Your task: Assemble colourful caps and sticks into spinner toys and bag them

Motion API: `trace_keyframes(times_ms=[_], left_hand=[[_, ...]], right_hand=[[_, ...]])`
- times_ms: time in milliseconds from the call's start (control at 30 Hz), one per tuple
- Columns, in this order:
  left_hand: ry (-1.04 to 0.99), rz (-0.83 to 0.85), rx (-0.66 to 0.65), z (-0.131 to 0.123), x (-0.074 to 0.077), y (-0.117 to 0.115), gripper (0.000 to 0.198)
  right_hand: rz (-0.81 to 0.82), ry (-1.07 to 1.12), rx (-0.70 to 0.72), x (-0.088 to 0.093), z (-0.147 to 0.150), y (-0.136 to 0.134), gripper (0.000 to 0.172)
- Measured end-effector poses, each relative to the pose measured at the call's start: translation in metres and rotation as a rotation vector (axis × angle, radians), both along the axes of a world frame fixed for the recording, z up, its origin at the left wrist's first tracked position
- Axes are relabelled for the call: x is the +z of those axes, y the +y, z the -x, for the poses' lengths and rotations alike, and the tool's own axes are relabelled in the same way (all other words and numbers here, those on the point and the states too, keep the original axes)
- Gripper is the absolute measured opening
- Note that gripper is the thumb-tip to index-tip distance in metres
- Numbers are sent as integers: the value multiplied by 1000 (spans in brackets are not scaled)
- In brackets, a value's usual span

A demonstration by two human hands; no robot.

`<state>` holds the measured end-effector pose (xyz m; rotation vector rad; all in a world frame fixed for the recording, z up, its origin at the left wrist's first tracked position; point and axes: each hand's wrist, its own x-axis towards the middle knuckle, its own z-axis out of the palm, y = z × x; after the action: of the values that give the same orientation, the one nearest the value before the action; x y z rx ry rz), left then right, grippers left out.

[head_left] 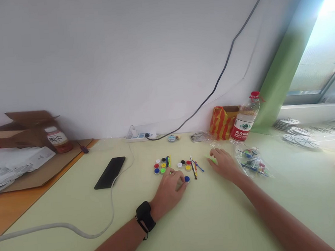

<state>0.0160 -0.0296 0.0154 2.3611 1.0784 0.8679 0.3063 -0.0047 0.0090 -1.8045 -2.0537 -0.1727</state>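
Note:
My left hand rests low over the table, thumb and forefinger pinched at a small blue disc. Just beyond it lies a cluster of small round discs, among them a yellow disc and a red disc, with thin coloured sticks beside them. A second cluster has a white disc, a black disc and more sticks. To the right, my right hand is closed around a light green piece, mostly hidden by the fingers.
A clear bag of coloured parts lies right of my right wrist, a water bottle behind it. A phone and white cable are at left. Along the wall sits a power strip. Patterned discs lie far right.

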Motion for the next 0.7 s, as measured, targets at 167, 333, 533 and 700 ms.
trace_keyframes(times_ms=[167, 333, 533, 700], left_hand=[[-20, 9, -85, 3, 6, -3, 24], [-34, -2, -170, 8, 5, -1, 58], [-32, -30, -175, 9, 9, -4, 42], [-2, -29, -157, 6, 11, -6, 29]], right_hand=[[141, 200, 416, 11, 18, -17, 28], [251, 94, 444, 10, 19, -21, 35], [210, 131, 440, 11, 12, -24, 29], [132, 166, 405, 9, 19, -25, 27]])
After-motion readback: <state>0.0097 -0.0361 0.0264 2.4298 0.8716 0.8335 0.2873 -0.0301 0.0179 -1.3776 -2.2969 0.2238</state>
